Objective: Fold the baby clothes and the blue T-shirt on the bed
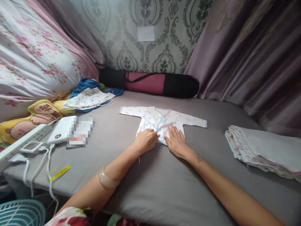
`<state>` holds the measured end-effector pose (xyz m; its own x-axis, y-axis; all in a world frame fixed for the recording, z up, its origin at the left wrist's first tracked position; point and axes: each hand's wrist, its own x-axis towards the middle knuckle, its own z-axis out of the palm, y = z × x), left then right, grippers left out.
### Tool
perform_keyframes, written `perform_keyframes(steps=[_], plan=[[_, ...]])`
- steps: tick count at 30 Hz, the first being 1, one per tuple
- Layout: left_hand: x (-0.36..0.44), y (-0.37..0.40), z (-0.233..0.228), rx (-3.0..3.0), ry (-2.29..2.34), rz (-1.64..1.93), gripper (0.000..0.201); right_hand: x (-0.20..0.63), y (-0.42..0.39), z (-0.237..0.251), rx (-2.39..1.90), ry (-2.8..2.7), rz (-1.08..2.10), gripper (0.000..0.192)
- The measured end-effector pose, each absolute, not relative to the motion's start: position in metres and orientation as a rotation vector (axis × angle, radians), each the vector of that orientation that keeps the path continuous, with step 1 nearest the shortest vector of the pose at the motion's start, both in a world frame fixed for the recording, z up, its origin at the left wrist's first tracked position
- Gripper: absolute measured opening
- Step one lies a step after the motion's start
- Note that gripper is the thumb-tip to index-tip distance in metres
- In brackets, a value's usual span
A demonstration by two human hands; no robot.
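A small white baby shirt (154,118) with pale blue trim and a faint print lies front up on the grey bed sheet. Both its sleeves are spread out to the sides. At its lower left, my left hand (147,141) has its fingers curled together on the hem; the fingertips are partly hidden. A thin white tie hangs below that wrist. My right hand (176,142) lies flat on the shirt's lower right, fingers stretched and slightly apart, holding nothing.
Folded cloths (265,150) are stacked at the right. A black and maroon roll bag (145,83) lies along the wall. Left are crumpled clothes (90,97), a yellow cushion (44,116), a power strip (30,139) with cables, a white device (62,129) and a green fan (21,213).
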<state>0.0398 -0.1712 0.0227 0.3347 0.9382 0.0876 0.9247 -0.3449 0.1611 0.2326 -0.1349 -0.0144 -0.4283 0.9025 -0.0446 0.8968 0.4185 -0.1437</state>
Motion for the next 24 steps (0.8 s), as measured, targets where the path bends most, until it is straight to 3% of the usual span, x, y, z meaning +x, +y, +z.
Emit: perform_keyframes(steps=[8, 11, 14, 18, 24], plan=[[0.016, -0.162, 0.011, 2.139, 2.090, 0.175, 0.023, 0.251, -0.194, 0.010, -1.431, -2.781, 0.344, 0.059], [0.014, -0.162, 0.015, 2.100, 2.053, 0.156, 0.020, 0.253, -0.190, 0.034, -1.359, -2.794, 0.457, 0.045], [0.015, -0.157, 0.023, 2.101, 1.968, 0.195, 0.017, 0.243, -0.154, 0.053, -1.352, -2.693, 0.642, 0.036], [0.014, -0.128, 0.041, 2.109, 1.887, 0.367, 0.020, 0.211, -0.079, 0.056, -1.460, -2.329, 0.535, 0.024], [0.022, -0.060, 0.058, 1.797, 1.714, 0.630, 0.020, 0.179, -0.020, 0.033, -1.662, -2.256, 0.571, 0.034]])
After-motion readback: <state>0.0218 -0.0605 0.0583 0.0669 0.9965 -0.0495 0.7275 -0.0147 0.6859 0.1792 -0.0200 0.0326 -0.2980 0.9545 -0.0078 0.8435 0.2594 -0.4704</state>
